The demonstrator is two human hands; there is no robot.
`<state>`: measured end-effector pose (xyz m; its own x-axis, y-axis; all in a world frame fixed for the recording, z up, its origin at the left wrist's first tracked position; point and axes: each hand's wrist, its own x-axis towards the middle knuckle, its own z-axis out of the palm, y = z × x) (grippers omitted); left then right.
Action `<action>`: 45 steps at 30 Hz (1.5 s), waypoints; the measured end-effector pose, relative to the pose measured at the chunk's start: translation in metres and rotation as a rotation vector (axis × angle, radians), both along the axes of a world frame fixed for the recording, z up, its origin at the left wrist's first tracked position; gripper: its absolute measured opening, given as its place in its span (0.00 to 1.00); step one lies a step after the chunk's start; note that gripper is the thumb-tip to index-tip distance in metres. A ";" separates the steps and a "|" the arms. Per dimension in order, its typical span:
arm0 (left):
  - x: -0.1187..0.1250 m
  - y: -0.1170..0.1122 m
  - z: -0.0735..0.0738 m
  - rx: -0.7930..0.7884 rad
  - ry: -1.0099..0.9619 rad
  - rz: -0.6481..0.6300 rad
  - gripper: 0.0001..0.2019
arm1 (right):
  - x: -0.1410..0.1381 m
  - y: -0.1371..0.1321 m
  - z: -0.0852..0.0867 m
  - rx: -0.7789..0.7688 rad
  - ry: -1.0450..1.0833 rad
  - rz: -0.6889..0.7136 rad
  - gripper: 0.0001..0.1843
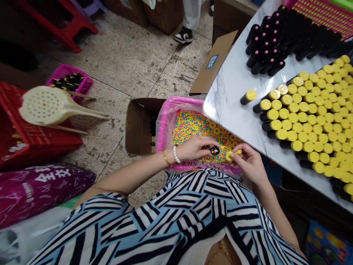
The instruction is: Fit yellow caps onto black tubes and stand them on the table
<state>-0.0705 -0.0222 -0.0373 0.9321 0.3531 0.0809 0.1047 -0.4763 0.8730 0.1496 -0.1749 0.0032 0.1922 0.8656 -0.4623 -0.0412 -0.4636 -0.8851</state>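
Low over a pink basin (163,135) lined with clear plastic, my left hand (195,148) is closed on a black tube (214,150), its round end with a pink centre facing up. Close beside it, my right hand (248,160) pinches a yellow cap (229,155) with a small yellow tab. The cap and the tube are apart. Small multicoloured beads (190,127) fill the basin under both hands, and yellow ring-like caps (234,140) lie on them at the right side.
On the marble-patterned table (228,88) stand many yellow-capped black tubes (311,106) and black tubes with pink tips (266,44). An open cardboard box (132,127) sits left of the basin. A cream plastic stool (45,105) and a red crate (52,147) are farther left. Someone's shoe (184,35) shows behind.
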 end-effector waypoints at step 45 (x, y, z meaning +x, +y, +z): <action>-0.007 0.015 0.014 0.125 -0.078 0.175 0.15 | -0.015 0.020 -0.014 0.183 -1.239 0.690 0.16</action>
<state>-0.0779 -0.0074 -0.0230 0.8467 0.4916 0.2037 0.1293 -0.5615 0.8173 0.1345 -0.1552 -0.0108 -0.0941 0.9785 -0.1835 0.9717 0.0501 -0.2307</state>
